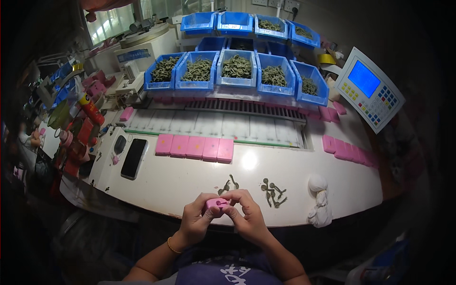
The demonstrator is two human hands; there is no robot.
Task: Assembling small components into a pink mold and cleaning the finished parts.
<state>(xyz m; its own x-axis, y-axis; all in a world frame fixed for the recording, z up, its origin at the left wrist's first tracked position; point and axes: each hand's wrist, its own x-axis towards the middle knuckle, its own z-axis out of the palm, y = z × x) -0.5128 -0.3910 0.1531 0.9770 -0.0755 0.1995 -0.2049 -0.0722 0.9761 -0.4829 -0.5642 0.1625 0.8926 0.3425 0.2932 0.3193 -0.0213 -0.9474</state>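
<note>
Both hands hold a pink rubber mould (216,203) just over the table's near edge. It is a small block with a dark hollow in its face. My left hand (194,217) grips its left side, thumb in front and fingers behind. My right hand (250,219) closes on its right side, thumb pressed near the hollow. Just beyond the fingers lie a few dark green pieces with round heads and thin stems (234,182). More such green pieces (272,192) form a loose group to the right.
A row of pink moulds (194,147) lies ahead, and another row (349,151) at the right. A phone (134,159) rests at left, a white cloth bundle (320,202) at right. Blue bins (197,85) of green pieces stand behind, beside a keypad panel with screen (370,90).
</note>
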